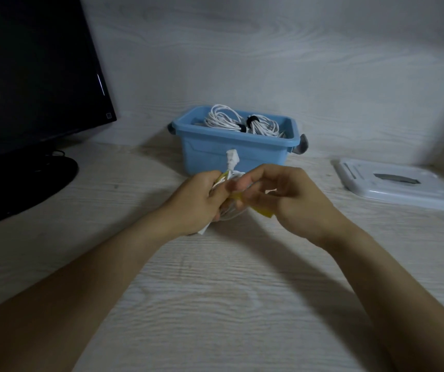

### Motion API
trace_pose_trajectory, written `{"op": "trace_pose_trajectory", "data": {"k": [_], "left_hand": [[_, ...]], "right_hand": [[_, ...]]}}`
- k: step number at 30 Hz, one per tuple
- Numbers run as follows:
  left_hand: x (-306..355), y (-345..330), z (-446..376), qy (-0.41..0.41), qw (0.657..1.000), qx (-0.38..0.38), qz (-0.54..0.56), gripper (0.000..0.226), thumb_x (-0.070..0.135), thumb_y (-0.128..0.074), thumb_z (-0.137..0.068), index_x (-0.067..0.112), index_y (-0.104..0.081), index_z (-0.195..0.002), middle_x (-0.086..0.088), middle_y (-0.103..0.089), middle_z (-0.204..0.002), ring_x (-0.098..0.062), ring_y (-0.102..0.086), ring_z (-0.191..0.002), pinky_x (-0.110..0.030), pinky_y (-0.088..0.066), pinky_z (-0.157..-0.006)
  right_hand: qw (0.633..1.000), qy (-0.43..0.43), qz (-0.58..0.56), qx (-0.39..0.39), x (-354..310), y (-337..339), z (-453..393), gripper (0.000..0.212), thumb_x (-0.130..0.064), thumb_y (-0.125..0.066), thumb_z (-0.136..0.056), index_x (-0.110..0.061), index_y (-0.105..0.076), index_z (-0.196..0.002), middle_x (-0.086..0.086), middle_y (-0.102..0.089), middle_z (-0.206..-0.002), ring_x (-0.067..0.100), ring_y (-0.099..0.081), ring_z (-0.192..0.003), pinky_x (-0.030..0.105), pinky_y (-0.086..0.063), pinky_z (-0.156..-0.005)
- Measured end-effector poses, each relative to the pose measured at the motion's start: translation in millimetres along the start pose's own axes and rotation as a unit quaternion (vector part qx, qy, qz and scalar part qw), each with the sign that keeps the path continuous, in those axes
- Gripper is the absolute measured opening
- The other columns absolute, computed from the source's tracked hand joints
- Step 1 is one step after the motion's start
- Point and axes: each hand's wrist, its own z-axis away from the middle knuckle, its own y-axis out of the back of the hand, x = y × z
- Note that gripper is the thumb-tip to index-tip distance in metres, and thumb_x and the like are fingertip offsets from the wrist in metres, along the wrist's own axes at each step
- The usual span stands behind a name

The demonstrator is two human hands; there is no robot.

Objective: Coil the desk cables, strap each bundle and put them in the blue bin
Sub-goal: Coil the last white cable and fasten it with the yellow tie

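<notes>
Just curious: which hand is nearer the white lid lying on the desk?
Right. The right hand is partway toward the lid; the left hand is farther, on the other side.

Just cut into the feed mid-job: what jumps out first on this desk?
Both hands at centre: the left hand grips a coiled white cable while the right hand pinches a yellow strap around it. Just behind stands the blue bin, already holding white coils with black straps. A dark monitor fills the left.
</notes>
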Motion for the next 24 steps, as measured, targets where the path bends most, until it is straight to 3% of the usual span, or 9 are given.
{"op": "trace_pose_trajectory", "data": {"k": [4, 7, 9, 11, 14, 16, 19, 21, 24], "left_hand": [[-5.0, -1.2, -0.3, -0.003, 0.999, -0.028, -0.036, 0.025, 0.023, -0.049, -0.099, 0.007, -0.055, -0.081, -0.005, -0.061, -0.064, -0.013, -0.057, -0.053, -0.035, -0.05, -0.054], [-0.9, -3.5, 3.8, 0.049, 0.995, -0.064, 0.058, 0.028, 0.037, -0.047, -0.087, 0.012, -0.058, -0.082, -0.003, -0.058, -0.072, -0.017, -0.055, -0.065, -0.035, -0.048, -0.058], [3.1, -4.1, 4.5, 0.086, 0.983, -0.075, 0.143, 0.035, 0.036, -0.049, -0.079, 0.004, -0.062, -0.088, -0.005, -0.057, -0.075, -0.015, -0.053, -0.068, -0.028, -0.044, -0.056], [5.4, -1.5, 4.2, 0.098, 0.968, -0.076, 0.216, 0.034, 0.031, -0.05, -0.077, 0.0, -0.061, -0.083, -0.009, -0.056, -0.07, -0.017, -0.052, -0.063, -0.025, -0.043, -0.052], [5.2, 7.9, 5.3, 0.114, 0.948, -0.092, 0.282, 0.03, 0.028, -0.047, -0.079, 0.001, -0.061, -0.075, -0.016, -0.055, -0.066, -0.021, -0.052, -0.057, -0.03, -0.044, -0.055], [2.3, 14.3, 3.4, 0.115, 0.95, -0.106, 0.27, 0.037, 0.022, -0.046, -0.087, -0.011, -0.062, -0.086, -0.022, -0.056, -0.076, -0.028, -0.051, -0.065, -0.034, -0.045, -0.06], [-0.6, 21.2, 2.6, 0.122, 0.945, -0.148, 0.264, 0.046, 0.018, -0.054, -0.088, -0.025, -0.056, -0.105, -0.026, -0.055, -0.092, -0.031, -0.05, -0.078, -0.034, -0.049, -0.063], [0.6, 23.5, 4.7, 0.121, 0.95, -0.162, 0.24, 0.049, 0.02, -0.063, -0.086, -0.024, -0.057, -0.107, -0.028, -0.058, -0.094, -0.031, -0.052, -0.081, -0.035, -0.049, -0.069], [4.1, 24.7, 7.5, 0.1, 0.969, -0.157, 0.161, 0.046, 0.03, -0.068, -0.085, -0.013, -0.068, -0.099, -0.036, -0.064, -0.094, -0.03, -0.058, -0.081, -0.035, -0.049, -0.076]], "right_hand": [[0.999, 0.001, -0.039, -0.004, 4.4, -3.5, 0.2, 0.015, -0.001, -0.064, -0.093, -0.01, -0.076, -0.096, 0.011, -0.077, -0.087, 0.026, -0.07, -0.091, 0.034, -0.054, -0.086], [0.996, 0.002, -0.082, 0.022, 6.0, -4.0, -1.0, 0.016, 0.0, -0.068, -0.089, -0.011, -0.077, -0.094, 0.01, -0.077, -0.089, 0.027, -0.07, -0.092, 0.043, -0.052, -0.093], [0.995, 0.021, -0.1, 0.006, 9.1, -1.7, -0.4, 0.017, 0.001, -0.073, -0.085, -0.008, -0.076, -0.099, 0.008, -0.077, -0.093, 0.023, -0.07, -0.092, 0.035, -0.054, -0.085], [0.992, 0.043, -0.11, -0.044, 12.5, 2.1, 1.7, 0.034, 0.006, -0.074, -0.078, -0.007, -0.072, -0.109, 0.005, -0.076, -0.101, 0.017, -0.07, -0.098, 0.025, -0.052, -0.087], [0.989, 0.076, -0.073, -0.108, 15.8, 11.0, 1.7, 0.061, 0.017, -0.063, -0.07, 0.0, -0.061, -0.128, 0.015, -0.071, -0.117, 0.026, -0.064, -0.117, 0.03, -0.049, -0.099], [0.984, 0.082, -0.079, -0.14, 17.6, 14.5, 0.1, 0.066, 0.024, -0.06, -0.069, 0.005, -0.056, -0.132, 0.02, -0.066, -0.124, 0.031, -0.06, -0.121, 0.04, -0.047, -0.106], [0.985, 0.106, -0.046, -0.126, 21.2, 11.5, -0.9, 0.047, 0.015, -0.071, -0.074, 0.004, -0.066, -0.119, 0.015, -0.07, -0.116, 0.035, -0.064, -0.11, 0.053, -0.047, -0.105], [0.988, 0.136, -0.002, -0.069, 21.8, 8.0, -0.7, 0.028, -0.005, -0.077, -0.081, -0.001, -0.073, -0.109, 0.01, -0.075, -0.107, 0.029, -0.07, -0.103, 0.05, -0.053, -0.099], [0.969, 0.22, 0.114, 0.0, 19.7, 6.8, -2.5, 0.02, -0.018, -0.075, -0.085, -0.011, -0.078, -0.103, 0.006, -0.074, -0.095, 0.023, -0.071, -0.088, 0.044, -0.057, -0.081]]}}
